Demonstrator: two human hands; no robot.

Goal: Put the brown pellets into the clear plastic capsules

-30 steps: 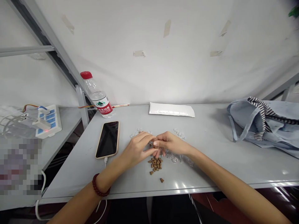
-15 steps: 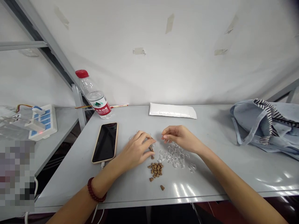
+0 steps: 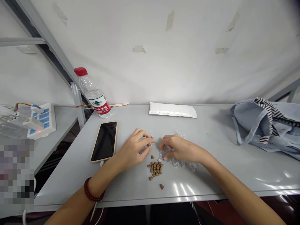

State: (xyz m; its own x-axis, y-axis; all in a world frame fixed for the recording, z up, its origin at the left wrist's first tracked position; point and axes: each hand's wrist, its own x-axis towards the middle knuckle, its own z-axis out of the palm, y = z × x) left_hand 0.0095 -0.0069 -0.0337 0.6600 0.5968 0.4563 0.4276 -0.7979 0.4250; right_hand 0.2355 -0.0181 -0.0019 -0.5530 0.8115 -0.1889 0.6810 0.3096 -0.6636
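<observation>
My left hand (image 3: 134,148) is curled, thumb and fingers closed around a small clear plastic piece (image 3: 151,136) with brown bits showing by it. The fingers partly hide it. To the right, my right hand (image 3: 179,148) reaches down over a loose heap of clear plastic pieces (image 3: 175,163), its thumb and fingers apart among them. Whether it grips one I cannot make out. Between and in front of the hands lies a cluster of small brown, cone-like pellets (image 3: 156,168). A single pellet (image 3: 161,186) sits nearer the table's front edge.
A phone (image 3: 104,140) on a cable lies left of my left hand, with a water bottle (image 3: 102,104) behind it. A white packet (image 3: 172,110) rests along the wall. On the right is a blue cloth bag (image 3: 248,125); a power strip (image 3: 45,120) stands far left.
My right hand has lowered towards me onto the clear pieces and spread its fingers. My left hand has shifted slightly left, its thumb closer to the fingers. The view has moved a little.
</observation>
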